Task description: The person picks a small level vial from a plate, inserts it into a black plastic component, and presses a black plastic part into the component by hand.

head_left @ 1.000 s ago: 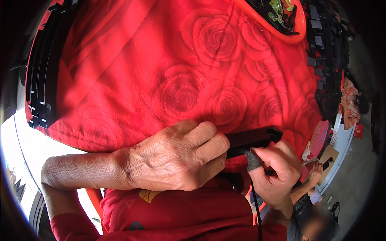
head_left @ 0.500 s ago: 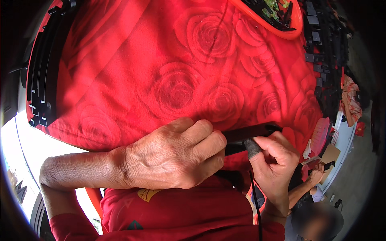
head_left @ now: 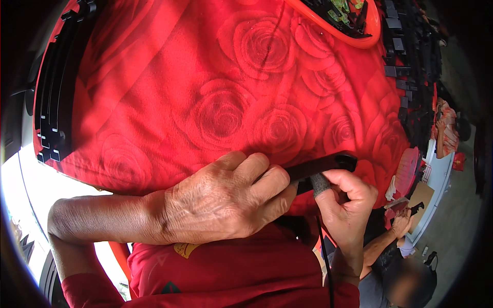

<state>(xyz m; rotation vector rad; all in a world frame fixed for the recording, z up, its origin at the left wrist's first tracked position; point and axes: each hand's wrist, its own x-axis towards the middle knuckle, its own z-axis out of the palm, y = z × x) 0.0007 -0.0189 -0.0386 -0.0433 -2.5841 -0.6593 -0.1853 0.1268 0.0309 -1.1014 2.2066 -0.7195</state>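
A long black plastic strip (head_left: 324,165) with a rounded, hollow end tilts up to the right just above the table's near edge. My left hand (head_left: 231,197) is closed around its left part and hides that portion. My right hand (head_left: 346,200) grips it near the right end, its thumb wrapped in a grey cover (head_left: 320,185) and pressed against the lower side. The right fingertips are partly hidden. Under both hands is a red cloth (head_left: 221,118) printed with roses.
Long black slotted parts (head_left: 56,87) lie along the table's left edge. At the far right stands an orange-red basket (head_left: 374,31) holding black and green pieces. Many black parts (head_left: 403,72) line the right side. A co-worker's hand (head_left: 402,224) holds a dark piece at lower right.
My right hand has shifted slightly left, and the strip's right end tilts up a little more, showing more of its hollow end. My left hand keeps its hold.
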